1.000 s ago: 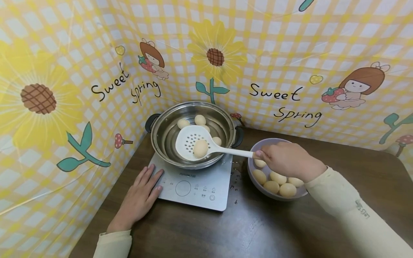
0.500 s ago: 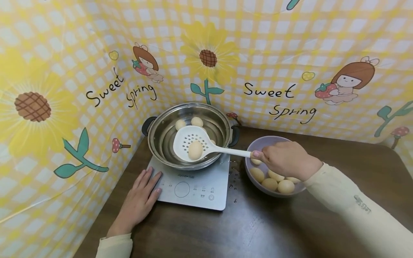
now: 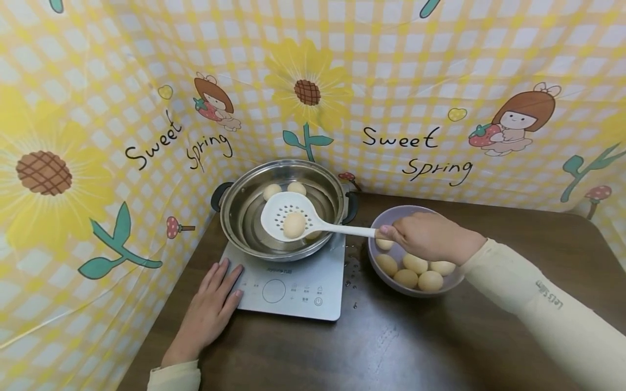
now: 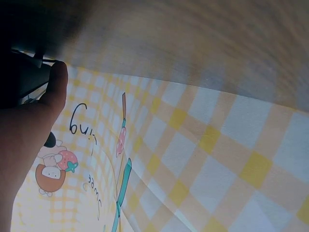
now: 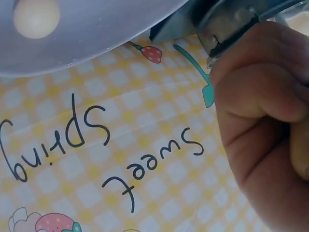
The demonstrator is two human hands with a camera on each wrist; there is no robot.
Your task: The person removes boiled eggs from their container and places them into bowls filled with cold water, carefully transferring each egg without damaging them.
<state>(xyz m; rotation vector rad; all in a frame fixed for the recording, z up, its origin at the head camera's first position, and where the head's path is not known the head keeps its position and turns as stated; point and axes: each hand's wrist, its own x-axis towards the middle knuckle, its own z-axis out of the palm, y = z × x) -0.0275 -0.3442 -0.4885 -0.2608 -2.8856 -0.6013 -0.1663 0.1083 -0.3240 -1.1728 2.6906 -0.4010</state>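
Observation:
My right hand (image 3: 430, 236) grips the handle of a white slotted skimmer (image 3: 279, 214), its fingers curled as the right wrist view shows too. One egg (image 3: 294, 225) lies on the skimmer's head, which is held over the steel pot (image 3: 235, 239). Inside the pot are more eggs (image 3: 272, 191), partly hidden behind the skimmer. Below the gripping hand is a purple bowl (image 3: 379, 279) with several eggs in it. My left hand (image 3: 210, 307) rests with fingers extended at the left edge of the white induction cooker (image 3: 313, 296), which bears the pot.
Water drops (image 3: 348, 283) lie on the brown table (image 3: 381, 347) between cooker and bowl. A yellow checked cloth (image 3: 411, 92) covers the walls close behind and to the left. Black handles (image 3: 351, 208) stick out from the pot's sides.
The egg on the skimmer has shifted slightly toward the middle of its head. The whole view has drifted a little; the left hand stays by the cooker.

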